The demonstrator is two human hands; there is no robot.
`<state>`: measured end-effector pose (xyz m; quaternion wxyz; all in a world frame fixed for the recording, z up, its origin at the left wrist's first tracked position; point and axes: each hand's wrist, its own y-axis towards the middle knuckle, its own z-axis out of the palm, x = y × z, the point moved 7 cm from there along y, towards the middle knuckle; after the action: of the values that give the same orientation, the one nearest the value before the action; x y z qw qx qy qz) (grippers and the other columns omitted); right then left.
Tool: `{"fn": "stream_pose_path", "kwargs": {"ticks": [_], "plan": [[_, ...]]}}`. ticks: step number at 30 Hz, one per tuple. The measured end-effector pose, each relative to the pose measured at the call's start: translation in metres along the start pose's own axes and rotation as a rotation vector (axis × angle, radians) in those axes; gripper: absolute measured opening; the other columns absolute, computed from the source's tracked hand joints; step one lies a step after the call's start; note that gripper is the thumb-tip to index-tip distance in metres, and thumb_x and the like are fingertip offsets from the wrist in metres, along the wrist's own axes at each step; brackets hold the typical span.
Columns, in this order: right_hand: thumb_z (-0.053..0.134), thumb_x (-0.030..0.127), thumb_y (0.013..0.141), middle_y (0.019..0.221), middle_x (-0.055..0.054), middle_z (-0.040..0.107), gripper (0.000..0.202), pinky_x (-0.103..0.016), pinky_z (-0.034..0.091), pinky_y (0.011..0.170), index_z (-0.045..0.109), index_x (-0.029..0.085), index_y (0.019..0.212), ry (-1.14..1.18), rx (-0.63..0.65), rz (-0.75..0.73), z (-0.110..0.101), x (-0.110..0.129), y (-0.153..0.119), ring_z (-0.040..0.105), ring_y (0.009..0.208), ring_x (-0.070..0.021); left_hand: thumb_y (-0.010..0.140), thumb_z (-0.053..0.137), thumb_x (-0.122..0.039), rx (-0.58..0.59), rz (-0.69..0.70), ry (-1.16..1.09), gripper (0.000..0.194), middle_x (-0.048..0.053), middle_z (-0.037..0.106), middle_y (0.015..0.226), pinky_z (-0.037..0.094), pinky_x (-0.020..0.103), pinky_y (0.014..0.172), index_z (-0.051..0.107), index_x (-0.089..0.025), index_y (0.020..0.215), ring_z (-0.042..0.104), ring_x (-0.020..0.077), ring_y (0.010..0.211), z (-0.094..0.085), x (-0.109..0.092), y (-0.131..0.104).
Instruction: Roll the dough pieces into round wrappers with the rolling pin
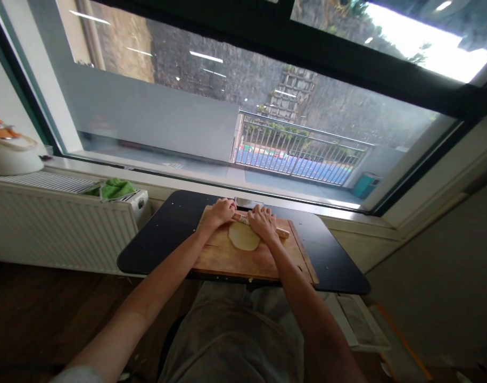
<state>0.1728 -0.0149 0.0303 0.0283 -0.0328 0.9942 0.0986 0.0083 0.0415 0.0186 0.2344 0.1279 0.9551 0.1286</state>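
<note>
2 bare hands on 1 wooden rolling pin (241, 218), pin slanting across far part of wooden board (227, 260). Left hand (222, 210) grasping pin at its left part, fingers curled over; right hand (262, 221) grasping it further right, pin end sticking out past the hand. Tightness of either grip: cannot tell, undersides of fingers hidden.

Dough (244, 237): 1 pale, flat, roughly round sheet on board, between the forearms, just on the near side of pin. Pin at its far edge; whether pin presses on dough or only borders it, cannot tell.

Step in hand, as judged: rolling dough flat, well along since sheet already looks thin and broad. Outline slightly uneven. Next move, as judged, calls for both hands keeping pin level, even pressure if it passes over dough, maybe a turn of sheet to even the outline. Risk: 1 side pressed thinner, or dough sticking to pin.

Board on black table (159, 229), close to person's lap; green cloth (116, 189) well apart on radiator (87, 221), left side
</note>
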Motion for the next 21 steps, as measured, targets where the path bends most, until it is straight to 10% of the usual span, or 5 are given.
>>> {"fn": "stream_pose_path", "kwargs": {"ticks": [11,21], "plan": [[0.031,0.038,0.119,0.139,-0.019,0.07,0.045,-0.045,0.047,0.11,0.065,0.02,0.142,-0.029,-0.117,-0.026,-0.009,0.02,-0.047,0.061,0.13,-0.0318,0.097,0.053,-0.021,-0.036,-0.009,-0.173,0.031,0.009,0.085,0.102,0.055,0.026,0.085,0.084,-0.019,0.097,0.076,0.0193,0.092,0.007,0.01,0.003],[0.03,0.034,0.118,0.14,-0.018,0.071,0.045,-0.049,0.05,0.107,0.064,0.021,0.145,-0.032,-0.093,-0.054,-0.003,0.003,-0.013,0.06,0.131,-0.0346,0.099,0.053,-0.02,-0.098,0.064,-0.237,0.031,0.009,0.085,0.102,0.056,0.027,0.086,0.084,-0.018,0.098,0.076,0.0205,0.092,0.011,0.011,0.01]]}}
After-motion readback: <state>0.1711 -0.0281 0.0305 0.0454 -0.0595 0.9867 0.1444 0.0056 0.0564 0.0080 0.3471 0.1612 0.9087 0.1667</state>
